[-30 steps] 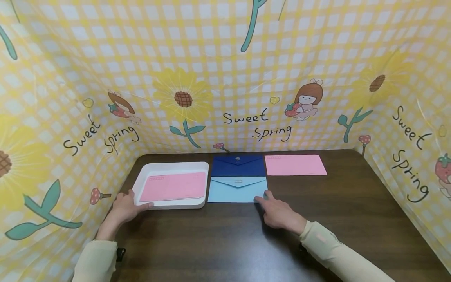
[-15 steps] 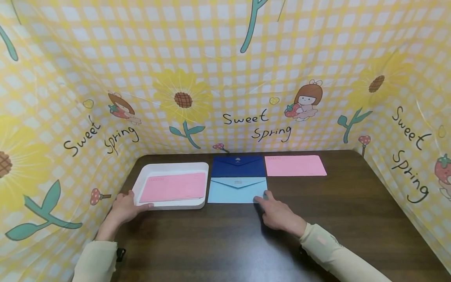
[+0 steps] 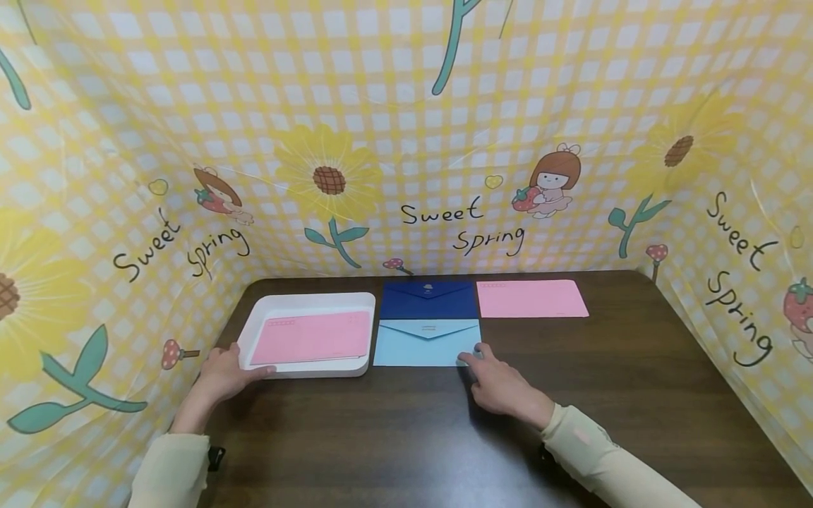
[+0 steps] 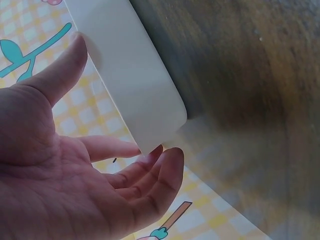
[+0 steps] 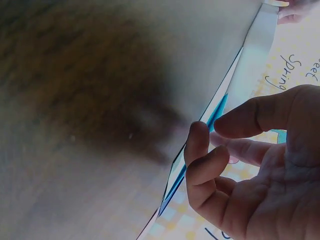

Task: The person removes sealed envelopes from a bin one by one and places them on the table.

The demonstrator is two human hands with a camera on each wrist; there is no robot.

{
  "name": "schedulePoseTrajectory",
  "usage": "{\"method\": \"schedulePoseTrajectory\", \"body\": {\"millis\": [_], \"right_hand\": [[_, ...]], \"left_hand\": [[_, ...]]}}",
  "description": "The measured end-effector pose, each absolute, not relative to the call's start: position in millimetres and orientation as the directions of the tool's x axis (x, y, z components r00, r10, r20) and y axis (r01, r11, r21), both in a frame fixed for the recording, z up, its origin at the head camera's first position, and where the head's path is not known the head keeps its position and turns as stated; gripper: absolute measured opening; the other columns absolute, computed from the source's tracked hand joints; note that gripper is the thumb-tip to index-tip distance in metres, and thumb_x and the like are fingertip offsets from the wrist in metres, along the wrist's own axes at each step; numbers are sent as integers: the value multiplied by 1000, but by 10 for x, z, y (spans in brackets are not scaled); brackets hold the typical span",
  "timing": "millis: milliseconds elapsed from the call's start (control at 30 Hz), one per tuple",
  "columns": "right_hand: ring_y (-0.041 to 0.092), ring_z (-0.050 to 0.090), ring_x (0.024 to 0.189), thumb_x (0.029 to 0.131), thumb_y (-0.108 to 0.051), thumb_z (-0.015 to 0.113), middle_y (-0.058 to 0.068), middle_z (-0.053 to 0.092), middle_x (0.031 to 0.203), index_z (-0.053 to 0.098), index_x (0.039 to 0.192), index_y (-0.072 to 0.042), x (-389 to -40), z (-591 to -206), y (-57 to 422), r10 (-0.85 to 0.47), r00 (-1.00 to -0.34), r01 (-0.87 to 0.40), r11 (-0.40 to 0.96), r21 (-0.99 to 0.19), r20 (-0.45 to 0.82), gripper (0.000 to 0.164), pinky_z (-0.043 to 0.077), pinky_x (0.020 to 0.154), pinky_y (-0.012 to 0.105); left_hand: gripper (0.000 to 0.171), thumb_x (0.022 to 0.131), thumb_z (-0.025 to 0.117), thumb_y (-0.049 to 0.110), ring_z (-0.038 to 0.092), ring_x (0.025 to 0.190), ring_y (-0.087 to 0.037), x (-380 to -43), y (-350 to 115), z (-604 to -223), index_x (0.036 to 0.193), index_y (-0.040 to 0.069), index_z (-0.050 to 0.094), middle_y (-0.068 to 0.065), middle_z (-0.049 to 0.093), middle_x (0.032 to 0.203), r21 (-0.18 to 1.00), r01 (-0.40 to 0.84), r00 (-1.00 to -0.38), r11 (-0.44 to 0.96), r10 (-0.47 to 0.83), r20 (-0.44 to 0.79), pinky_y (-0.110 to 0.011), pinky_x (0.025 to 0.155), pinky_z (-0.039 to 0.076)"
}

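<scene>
In the head view, my left hand holds the near left corner of a white tray, thumb along the front rim and fingers at the left side. The left wrist view shows thumb and fingertips against the tray's wall. A pink envelope lies in the tray. My right hand has thumb and index finger at the near right corner of a light blue envelope, which lies flat; the other fingers curl in the right wrist view. A dark blue envelope lies directly behind it.
Another pink envelope lies at the back, right of the dark blue one. Everything rests on a dark wooden table. Yellow checked cloth walls off the back and both sides.
</scene>
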State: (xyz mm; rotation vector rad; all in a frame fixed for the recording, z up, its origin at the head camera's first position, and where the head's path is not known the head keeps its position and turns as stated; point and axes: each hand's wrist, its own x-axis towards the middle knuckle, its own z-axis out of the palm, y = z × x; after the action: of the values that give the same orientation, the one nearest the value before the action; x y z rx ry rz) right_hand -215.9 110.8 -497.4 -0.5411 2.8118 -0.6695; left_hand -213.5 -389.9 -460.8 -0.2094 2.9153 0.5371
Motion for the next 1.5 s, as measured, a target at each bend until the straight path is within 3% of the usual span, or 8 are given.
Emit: {"method": "schedulePoseTrajectory", "body": {"millis": [200,367,500,733,933,1233,1400,1500], "right_hand": [[37,67,94,92,4,65,31,42,151,59,145,-7,-2149,-4950,1107,-389,-917,-301,820,-487,-90,55,56,68,49],[31,65,97,92,4,65,25,51,141,62,143,-6,-2158,-4927,1112,-427,-903,-336,782,-525,-57,51,55,71,45],[32,63,111,93,5,64,22,55,136,62,142,-4,-2166,-4894,1114,-453,-891,-353,738,-575,-35,50,55,89,50],[37,57,130,94,3,63,23,54,144,50,153,0,-2172,-4838,1090,-440,-897,-322,713,-622,-39,60,49,103,56],[40,47,142,96,1,60,25,48,154,43,157,1,-2201,-4812,1011,-431,-902,-312,698,-645,-30,64,43,110,58],[35,62,120,96,1,60,26,58,141,23,164,5,-2283,-4693,833,-455,-890,-343,615,-710,35,77,51,90,47],[34,63,111,96,-1,60,26,59,140,26,163,4,-2350,-4604,708,-467,-882,-363,591,-720,62,75,49,81,42],[32,62,92,99,-4,60,24,60,140,29,162,3,-2383,-4559,648,-467,-882,-358,584,-729,59,71,48,72,41]], "left_hand": [[108,91,78,49,43,112,-61,-2133,-3919,-4619,137,-35,28,-54,38,123,335,-151,-980,930,-97,-172,-68,96,42],[104,92,76,49,45,114,-62,-2134,-3929,-4589,134,-35,31,-55,41,123,327,-127,-983,936,-75,-169,-68,96,44],[99,96,71,50,50,116,-66,-2143,-3940,-4530,130,-36,36,-57,45,124,311,-82,-988,947,-37,-148,-68,95,47],[100,103,63,50,39,130,-70,-2169,-3938,-4444,137,-37,29,-58,33,139,339,-93,-988,936,-44,-148,-71,104,40],[103,100,69,48,36,132,-69,-2181,-3912,-4284,142,-35,25,-56,28,144,378,-108,-989,919,-60,-135,-72,106,37],[96,104,63,45,38,134,-66,-2256,-3884,-4106,145,-32,25,-53,31,145,438,-97,-993,894,-58,-102,-71,106,38],[84,105,63,35,47,129,-64,-2319,-3865,-4025,145,-31,29,-51,44,138,461,-101,-993,882,-60,-102,-68,101,44],[77,105,63,28,50,128,-62,-2361,-3852,-3984,145,-30,30,-48,49,135,470,-102,-992,877,-58,-108,-67,102,45]]}}
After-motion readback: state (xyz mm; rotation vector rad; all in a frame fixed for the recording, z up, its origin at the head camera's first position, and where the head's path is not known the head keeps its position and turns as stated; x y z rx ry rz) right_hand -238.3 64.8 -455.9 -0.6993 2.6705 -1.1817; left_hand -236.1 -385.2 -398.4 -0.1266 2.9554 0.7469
